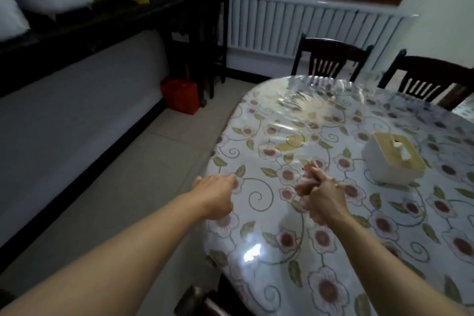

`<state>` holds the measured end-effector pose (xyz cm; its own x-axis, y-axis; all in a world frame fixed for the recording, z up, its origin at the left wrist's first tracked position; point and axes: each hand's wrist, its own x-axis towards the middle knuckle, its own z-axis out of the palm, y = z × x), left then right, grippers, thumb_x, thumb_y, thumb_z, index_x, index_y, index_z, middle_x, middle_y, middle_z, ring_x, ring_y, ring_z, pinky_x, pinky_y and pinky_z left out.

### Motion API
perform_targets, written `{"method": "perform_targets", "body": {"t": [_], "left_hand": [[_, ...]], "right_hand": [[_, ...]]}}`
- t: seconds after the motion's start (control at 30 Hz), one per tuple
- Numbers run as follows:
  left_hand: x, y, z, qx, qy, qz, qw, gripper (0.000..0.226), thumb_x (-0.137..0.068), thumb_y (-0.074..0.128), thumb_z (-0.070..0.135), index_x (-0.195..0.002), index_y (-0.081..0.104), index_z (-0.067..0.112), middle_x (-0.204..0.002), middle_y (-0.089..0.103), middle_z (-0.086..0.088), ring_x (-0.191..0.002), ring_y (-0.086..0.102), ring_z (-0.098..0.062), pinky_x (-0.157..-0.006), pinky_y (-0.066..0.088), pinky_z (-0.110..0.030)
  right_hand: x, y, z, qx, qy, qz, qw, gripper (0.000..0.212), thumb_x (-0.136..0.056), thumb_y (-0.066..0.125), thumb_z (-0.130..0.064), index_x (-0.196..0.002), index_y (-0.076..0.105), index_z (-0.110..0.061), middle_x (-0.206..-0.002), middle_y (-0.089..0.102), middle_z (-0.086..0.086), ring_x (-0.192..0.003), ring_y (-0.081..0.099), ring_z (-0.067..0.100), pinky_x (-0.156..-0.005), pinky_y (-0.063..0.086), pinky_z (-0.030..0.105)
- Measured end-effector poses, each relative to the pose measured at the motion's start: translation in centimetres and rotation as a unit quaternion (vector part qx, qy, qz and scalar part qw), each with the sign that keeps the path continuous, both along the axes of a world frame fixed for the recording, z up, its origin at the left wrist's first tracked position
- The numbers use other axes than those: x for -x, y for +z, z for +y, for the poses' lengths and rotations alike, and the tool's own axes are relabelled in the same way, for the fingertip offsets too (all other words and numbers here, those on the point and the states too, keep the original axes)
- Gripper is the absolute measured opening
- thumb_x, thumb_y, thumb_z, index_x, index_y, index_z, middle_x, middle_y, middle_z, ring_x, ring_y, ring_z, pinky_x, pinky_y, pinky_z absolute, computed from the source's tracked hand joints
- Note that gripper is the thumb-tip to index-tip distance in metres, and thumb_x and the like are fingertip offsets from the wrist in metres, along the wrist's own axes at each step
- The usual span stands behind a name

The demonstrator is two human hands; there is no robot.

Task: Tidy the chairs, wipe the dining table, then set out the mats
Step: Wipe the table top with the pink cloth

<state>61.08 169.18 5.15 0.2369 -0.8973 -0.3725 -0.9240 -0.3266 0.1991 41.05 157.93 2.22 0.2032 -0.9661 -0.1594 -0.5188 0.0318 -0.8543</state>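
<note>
The oval dining table (pixel 333 251) carries a floral cloth under a clear shiny cover. My left hand (pixel 218 196) hovers at the table's left edge with its fingers curled under, and nothing shows in it. My right hand (pixel 320 194) is over the tabletop, fingers bent inward with nothing visible between them. Two dark wooden chairs (pixel 331 59) (pixel 431 77) stand pushed in at the far side. The top of a third dark chair (pixel 195 300) shows at the near edge below my arms. No cloth or mats are in view.
A white tissue box with a tan lid (pixel 395 159) sits on the table to the right of my hands. A red box (pixel 180 95) stands on the floor by a long dark sideboard (pixel 128 15). A white radiator (pixel 307 28) lines the far wall.
</note>
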Motion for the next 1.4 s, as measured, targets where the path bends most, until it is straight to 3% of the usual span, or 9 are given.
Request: {"method": "perform_targets", "body": {"t": [0.17, 0.27, 0.4, 0.5, 0.77, 0.87, 1.07, 1.23, 1.4], "left_hand": [[-5.7, 0.2, -4.0, -0.009, -0.025, -0.02, 0.999, 0.045, -0.09, 0.05, 0.02, -0.134, 0.04, 0.019, -0.142, 0.043, -0.005, -0.131, 0.039, -0.027, -0.107, 0.029, -0.045], [-9.0, 0.3, -6.7, -0.003, -0.049, -0.024, 0.999, 0.045, -0.09, 0.049, 0.019, -0.134, 0.04, 0.019, -0.14, 0.044, -0.005, -0.13, 0.04, -0.027, -0.105, 0.031, -0.044], [-12.8, -0.4, -10.4, -0.004, -0.094, -0.011, 0.995, 0.033, -0.09, 0.045, 0.021, -0.124, 0.044, 0.018, -0.133, 0.048, -0.006, -0.122, 0.044, -0.028, -0.101, 0.034, -0.043], [-15.4, -1.3, -12.8, 0.005, -0.14, -0.003, 0.99, 0.038, -0.093, 0.045, 0.026, -0.13, 0.041, 0.02, -0.136, 0.047, -0.005, -0.125, 0.044, -0.027, -0.1, 0.034, -0.041], [-22.7, -2.4, -19.4, -0.032, -0.249, -0.005, 0.968, 0.042, -0.085, 0.054, 0.027, -0.126, 0.044, 0.023, -0.132, 0.05, -0.003, -0.121, 0.047, -0.026, -0.095, 0.038, -0.04], [-22.9, -2.8, -22.5, -0.028, -0.282, -0.001, 0.959, 0.045, -0.088, 0.048, 0.023, -0.132, 0.04, 0.021, -0.137, 0.048, -0.004, -0.124, 0.045, -0.027, -0.098, 0.037, -0.042], [-19.9, -4.7, -29.7, -0.025, -0.37, 0.013, 0.929, 0.048, -0.088, 0.049, 0.019, -0.135, 0.039, 0.018, -0.137, 0.048, -0.006, -0.124, 0.047, -0.027, -0.099, 0.041, -0.04], [-17.1, -6.9, -37.1, -0.032, -0.418, 0.011, 0.908, 0.051, -0.091, 0.046, 0.02, -0.14, 0.034, 0.018, -0.14, 0.043, -0.007, -0.125, 0.043, -0.028, -0.101, 0.038, -0.04], [-15.4, -10.2, -43.2, -0.04, -0.431, 0.011, 0.901, 0.058, -0.085, 0.052, 0.017, -0.14, 0.034, 0.022, -0.14, 0.044, -0.004, -0.128, 0.041, -0.025, -0.103, 0.037, -0.038]], "right_hand": [[-5.9, -1.4, -3.0, 0.008, -0.023, 0.027, 0.999, 0.049, -0.091, 0.035, 0.004, -0.131, 0.053, -0.019, -0.112, 0.061, 0.003, -0.084, 0.06, 0.021, -0.064, 0.055, 0.017], [-8.8, -1.3, -4.2, -0.005, -0.041, 0.022, 0.999, 0.05, -0.091, 0.034, 0.004, -0.131, 0.054, -0.018, -0.122, 0.061, 0.008, -0.098, 0.06, 0.021, -0.082, 0.054, 0.024], [-11.6, -1.3, -6.2, -0.003, -0.082, 0.06, 0.995, 0.045, -0.094, 0.034, 0.003, -0.132, 0.053, -0.012, -0.125, 0.059, 0.01, -0.098, 0.054, 0.017, -0.07, 0.041, 0.003], [-13.6, -2.0, -7.1, 0.011, -0.133, 0.073, 0.988, 0.039, -0.096, 0.039, -0.004, -0.131, 0.055, -0.011, -0.134, 0.056, 0.009, -0.117, 0.053, 0.024, -0.091, 0.04, 0.019], [-18.0, -3.0, -6.5, -0.011, -0.329, 0.068, 0.942, 0.036, -0.101, 0.036, -0.015, -0.133, 0.053, -0.016, -0.129, 0.059, 0.009, -0.1, 0.055, 0.02, -0.064, 0.04, 0.015], [-17.8, -2.7, -7.5, 0.003, -0.37, 0.095, 0.924, 0.036, -0.101, 0.035, -0.015, -0.132, 0.054, -0.015, -0.127, 0.06, 0.012, -0.104, 0.055, 0.024, -0.074, 0.037, 0.021], [-16.7, -4.7, -13.0, 0.075, -0.38, 0.114, 0.915, 0.04, -0.1, 0.034, -0.025, -0.137, 0.049, -0.021, -0.139, 0.052, 0.002, -0.122, 0.051, 0.023, -0.098, 0.042, 0.031], [-16.6, -8.7, -19.7, -0.023, -0.269, 0.207, 0.94, 0.066, -0.095, 0.042, -0.047, -0.151, 0.012, -0.029, -0.16, -0.003, 0.0, -0.146, 0.0, 0.021, -0.117, 0.009, 0.04], [-17.1, -12.9, -22.9, -0.052, -0.321, 0.205, 0.923, 0.055, -0.1, 0.034, -0.034, -0.151, 0.015, -0.024, -0.159, 0.009, 0.003, -0.144, 0.013, 0.022, -0.113, 0.021, 0.035]]}}
